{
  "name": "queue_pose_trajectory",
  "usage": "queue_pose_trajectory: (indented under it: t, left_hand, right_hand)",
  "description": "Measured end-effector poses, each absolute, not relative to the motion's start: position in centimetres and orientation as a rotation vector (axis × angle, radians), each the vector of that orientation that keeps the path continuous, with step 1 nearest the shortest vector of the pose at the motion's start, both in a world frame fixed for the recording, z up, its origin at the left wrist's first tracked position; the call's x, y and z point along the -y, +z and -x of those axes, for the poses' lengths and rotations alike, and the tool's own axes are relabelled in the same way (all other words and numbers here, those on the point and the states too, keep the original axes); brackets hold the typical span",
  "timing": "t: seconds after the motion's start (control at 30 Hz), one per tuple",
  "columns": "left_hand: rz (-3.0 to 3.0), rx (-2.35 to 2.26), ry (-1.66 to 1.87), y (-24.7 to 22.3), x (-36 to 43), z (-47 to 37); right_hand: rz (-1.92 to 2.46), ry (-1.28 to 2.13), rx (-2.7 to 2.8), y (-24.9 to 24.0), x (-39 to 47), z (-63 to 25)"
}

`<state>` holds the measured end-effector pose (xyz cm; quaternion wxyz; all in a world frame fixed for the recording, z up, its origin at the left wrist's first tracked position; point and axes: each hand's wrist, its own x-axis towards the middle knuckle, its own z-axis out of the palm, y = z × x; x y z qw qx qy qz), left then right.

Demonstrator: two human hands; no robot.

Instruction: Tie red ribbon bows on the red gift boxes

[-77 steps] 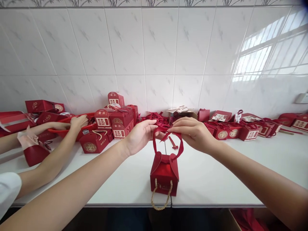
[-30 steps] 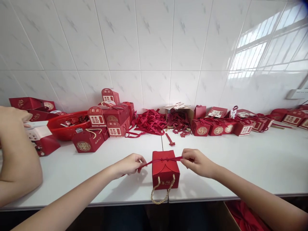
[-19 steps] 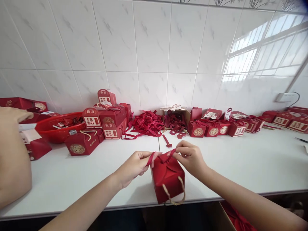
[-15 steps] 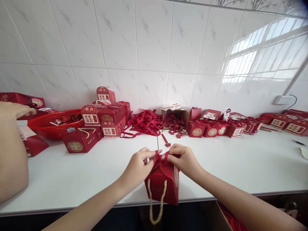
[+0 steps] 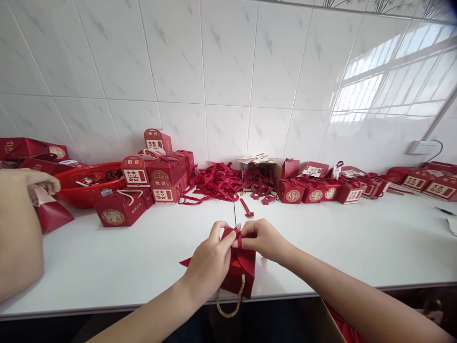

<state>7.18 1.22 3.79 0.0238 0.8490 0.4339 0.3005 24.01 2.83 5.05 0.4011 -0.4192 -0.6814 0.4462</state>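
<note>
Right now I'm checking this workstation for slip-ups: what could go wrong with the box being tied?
1. The red box sits at the table's front edge, its rope handle hanging over; a hard pull might tip it off.
2. The left hand and right hand pinch only the ribbon; a slip could loosen it.

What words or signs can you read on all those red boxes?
"歡喜" over a big "囍": white label of the tall red box in the left stack.
"囍": label of the box on top of the stack and of the lower box.
Round gold emblems on the handled box and the boxes at right: too small to read.
The box in the left hand and right hand: no text shows.
</note>
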Motion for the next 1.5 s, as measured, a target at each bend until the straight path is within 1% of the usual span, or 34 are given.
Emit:
queue_pose_trajectory:
  t: [0.17, 0.33, 0.4, 0.5, 0.63, 0.87, 1.03, 1.23, 1.3, 1.43, 1.5]
  left_hand:
    - [-2.480, -1.355, 1.002, 3.6, -1.1, -7.4]
    - [-2.552, -1.186, 1.173, 2.6, -1.8, -6.7]
    - [-2.621, -0.997, 1.110, 2.7, -2.3, -6.1]
    - [-2.646, -0.699, 0.908, 3.7, -3.4, -5.2]
    - [-2.557, -0.692, 0.825, 5.1, -4.5, -5.0]
    - [-2.392, -0.873, 0.869, 4.9, -4.7, -4.8]
    - [-2.448, -1.109, 0.775, 6.0, -4.5, -2.4]
    - [-2.267, -0.868, 0.643, 6.8, -4.7, -2.6]
    - [-2.426, -0.870, 0.596, 6.8, -5.1, -2.7]
    - [-2.961, -1.034, 0.556, 7.1, -5.5, -2.1]
    - [-3.031, -1.098, 0.553, 7.1, -5.3, -1.8]
  right_hand:
    - [1.008, 1.128, 1.699, 4.7, -3.3, -23.9]
    - [1.037, 1.181, 1.836, 5.7, -3.8, -24.7]
    - [1.072, 1.198, 1.932, 6.2, -4.1, -25.1]
    - [1.130, 1.194, 2.105, 6.9, -4.4, -25.6]
    - [1.215, 1.146, 2.249, 7.8, -4.6, -25.4]
    - [1.210, 0.815, 2.366, 7.4, -4.3, -25.6]
    - [1.277, 0.667, 2.363, 7.0, -3.9, -27.7]
    - [1.284, 0.363, 2.353, 6.4, -3.8, -27.3]
    - [1.302, 0.270, 2.349, 6.3, -3.5, -27.1]
    - [1.421, 0.133, 2.272, 5.7, -2.4, -27.2]
    - [1.452, 0.117, 2.201, 5.2, -2.0, -27.5]
